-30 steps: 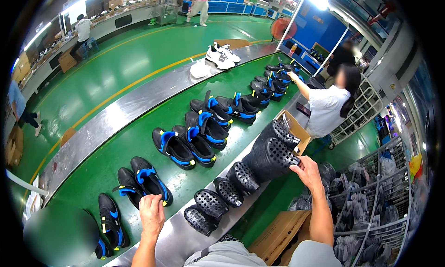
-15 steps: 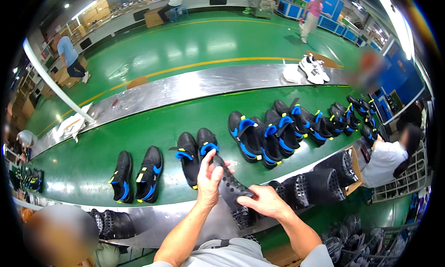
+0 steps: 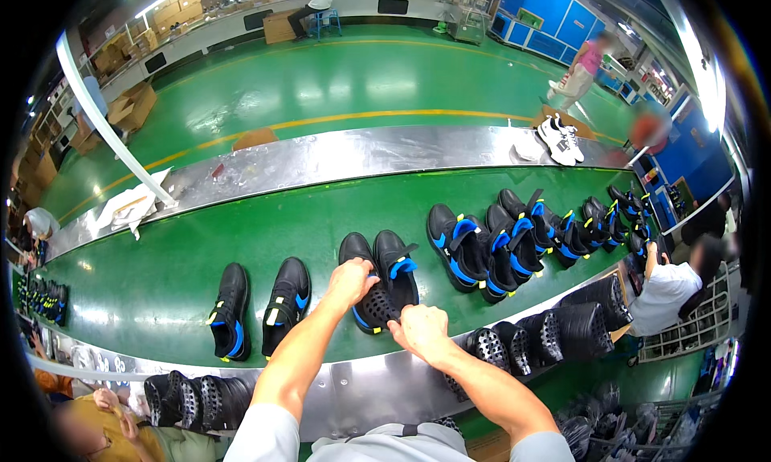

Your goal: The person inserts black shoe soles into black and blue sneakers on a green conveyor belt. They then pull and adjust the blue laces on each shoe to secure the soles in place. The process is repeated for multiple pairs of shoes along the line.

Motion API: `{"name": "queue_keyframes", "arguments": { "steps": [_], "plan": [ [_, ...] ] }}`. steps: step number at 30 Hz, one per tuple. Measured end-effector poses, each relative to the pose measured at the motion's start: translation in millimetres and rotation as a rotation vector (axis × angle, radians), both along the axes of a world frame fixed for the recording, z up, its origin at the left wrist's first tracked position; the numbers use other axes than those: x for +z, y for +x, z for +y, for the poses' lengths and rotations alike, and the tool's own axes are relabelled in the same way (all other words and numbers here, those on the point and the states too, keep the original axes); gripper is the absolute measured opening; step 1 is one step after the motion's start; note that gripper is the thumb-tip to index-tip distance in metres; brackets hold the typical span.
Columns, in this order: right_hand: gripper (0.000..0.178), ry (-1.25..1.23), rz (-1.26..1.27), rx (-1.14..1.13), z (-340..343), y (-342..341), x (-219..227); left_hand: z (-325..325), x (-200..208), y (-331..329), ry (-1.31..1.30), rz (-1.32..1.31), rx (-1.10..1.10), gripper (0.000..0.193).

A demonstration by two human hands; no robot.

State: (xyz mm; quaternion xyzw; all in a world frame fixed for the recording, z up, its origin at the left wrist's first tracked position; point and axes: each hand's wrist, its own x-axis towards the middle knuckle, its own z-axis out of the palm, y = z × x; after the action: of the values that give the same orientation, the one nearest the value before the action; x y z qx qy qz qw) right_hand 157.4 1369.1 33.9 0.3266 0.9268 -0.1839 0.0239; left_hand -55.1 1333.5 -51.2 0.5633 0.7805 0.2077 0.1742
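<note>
A black insole dotted with holes lies partly inside the opening of a black and blue shoe. My left hand is closed at its front part, over the shoe's tongue area, and hides some of the fingertips' contact. My right hand pinches the insole's rear end by the heel of the shoe. Just to the right stands the mate, another black shoe, its blue-lined tongue and strap pulled up. Both shoes point away from me on the green belt.
Another pair of black shoes stands to the left; several more shoes line the belt at right. Stacked insoles sit along the near metal ledge. White shoes rest on the far ledge. People sit at both sides.
The insole has gone down from the air above the near ledge into the shoe's opening, with both hands. The right shoe's tongue is now uncovered. The view has shifted somewhat.
</note>
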Motion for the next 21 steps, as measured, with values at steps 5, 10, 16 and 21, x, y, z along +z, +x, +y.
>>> {"name": "queue_keyframes", "arguments": {
  "steps": [5, 10, 16, 21],
  "plan": [
    [0.039, 0.020, -0.051, 0.020, -22, -27, -21, 15, -14, -13, 0.084, 0.042, 0.013, 0.032],
    [0.027, 0.002, -0.203, 0.003, -18, -55, -30, 4, -18, -23, 0.094, -0.035, -0.033, 0.035],
    [0.018, 0.064, -0.022, -0.272, -28, -95, -108, 3, -23, -10, 0.176, -0.094, -0.072, 0.035],
    [0.039, 0.071, -0.062, -0.221, -47, -93, -156, -6, -12, -6, 0.122, -0.141, -0.075, 0.034]
  ]
}}
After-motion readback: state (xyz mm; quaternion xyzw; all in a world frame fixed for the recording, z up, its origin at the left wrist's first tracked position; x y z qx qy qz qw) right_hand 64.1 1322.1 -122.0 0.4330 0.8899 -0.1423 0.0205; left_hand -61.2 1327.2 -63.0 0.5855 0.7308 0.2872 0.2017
